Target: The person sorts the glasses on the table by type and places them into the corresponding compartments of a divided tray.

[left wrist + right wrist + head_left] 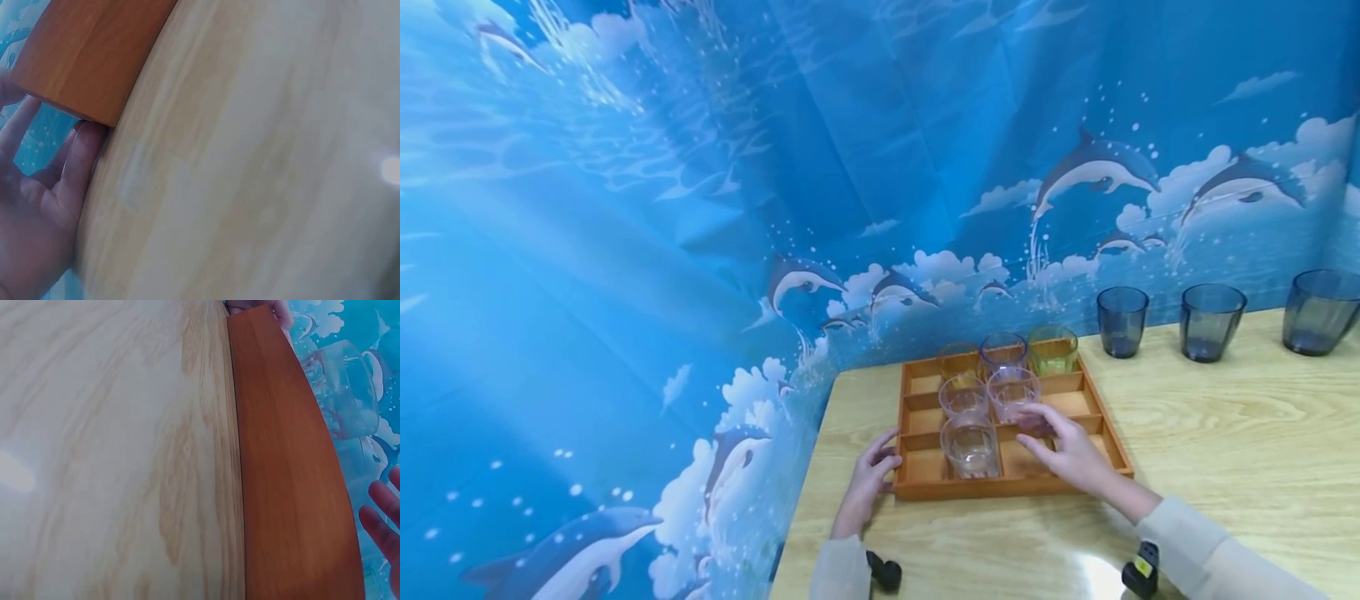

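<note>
With right hand (pixel 1070 450) loosely spread, nearer than left hand (pixel 868 482), relaxed against brown wooden compartment tray (pixel 1015 487), to pinkish clear glass tumbler (pixel 1015 385), upright just up-left, below and right of frame centre

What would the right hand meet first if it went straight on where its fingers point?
Probably the rightmost pinkish glass in the middle row of the wooden tray, though depth is unclear.

Left sleeve (pixel 840 570) is plain off-white, lower left of the wooden tray (pixel 992 488), plus a black wrist cam (pixel 887 573); right sleeve (pixel 1197 546) matches, lower right, its boxy cam (pixel 1138 582) sporting a yellow-green patch (pixel 1142 567).
</note>
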Available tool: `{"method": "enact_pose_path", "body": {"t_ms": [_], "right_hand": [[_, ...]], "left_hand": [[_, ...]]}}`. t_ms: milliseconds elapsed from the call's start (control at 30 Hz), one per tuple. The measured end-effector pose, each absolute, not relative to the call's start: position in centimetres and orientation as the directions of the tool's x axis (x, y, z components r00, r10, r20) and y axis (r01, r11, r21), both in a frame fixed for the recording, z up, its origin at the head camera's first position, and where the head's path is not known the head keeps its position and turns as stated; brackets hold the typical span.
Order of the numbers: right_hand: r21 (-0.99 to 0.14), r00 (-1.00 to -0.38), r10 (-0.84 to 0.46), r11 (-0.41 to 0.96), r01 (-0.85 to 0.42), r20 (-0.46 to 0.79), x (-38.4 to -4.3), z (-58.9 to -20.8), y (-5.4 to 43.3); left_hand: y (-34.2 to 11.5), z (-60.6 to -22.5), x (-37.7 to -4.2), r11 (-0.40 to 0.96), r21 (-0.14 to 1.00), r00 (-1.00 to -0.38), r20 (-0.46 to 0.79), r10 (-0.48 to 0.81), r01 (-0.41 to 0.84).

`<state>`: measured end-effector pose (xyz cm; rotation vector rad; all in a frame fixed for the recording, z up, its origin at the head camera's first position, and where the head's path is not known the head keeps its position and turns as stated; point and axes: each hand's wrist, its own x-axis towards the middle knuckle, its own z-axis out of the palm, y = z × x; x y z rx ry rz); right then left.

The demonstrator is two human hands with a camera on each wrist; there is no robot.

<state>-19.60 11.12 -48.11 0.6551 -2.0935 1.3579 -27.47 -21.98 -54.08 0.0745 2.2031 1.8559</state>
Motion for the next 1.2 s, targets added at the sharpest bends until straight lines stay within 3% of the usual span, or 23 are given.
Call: {"method": "enact_pose_path", "body": {"t_ms": [200, 600, 967, 1200], "right_hand": [[-0.642, -0.716, -0.064, 0.394, -0.658, 0.695, -19.6, -48.1, 11.9], [-0.681, -0.771, -0.091, 0.414, -0.605, 0.630, -20.8, -50.8, 12.8], [-0.771, -0.848, -0.207, 0.353, -0.530, 0.488, -21.3, -50.5, 8.9], [-0.796, -0.863, -0.214, 0.332, -0.506, 0.459, -21.8, -50.9, 6.7]], "left_hand": [[-21.6, -52.7, -26.8, 0.193, 0.974, -0.965, -0.156, 0.210, -0.115], [-22.1, -55.6, -28.2, 0.165, 0.981, -0.973, -0.129, 0.189, -0.099], [-22.0, -55.2, -28.2, 0.181, 0.977, -0.973, -0.147, 0.179, -0.115], [-21.7, -53.5, -27.4, 0.166, 0.979, -0.966, -0.152, 0.210, -0.118]]}}
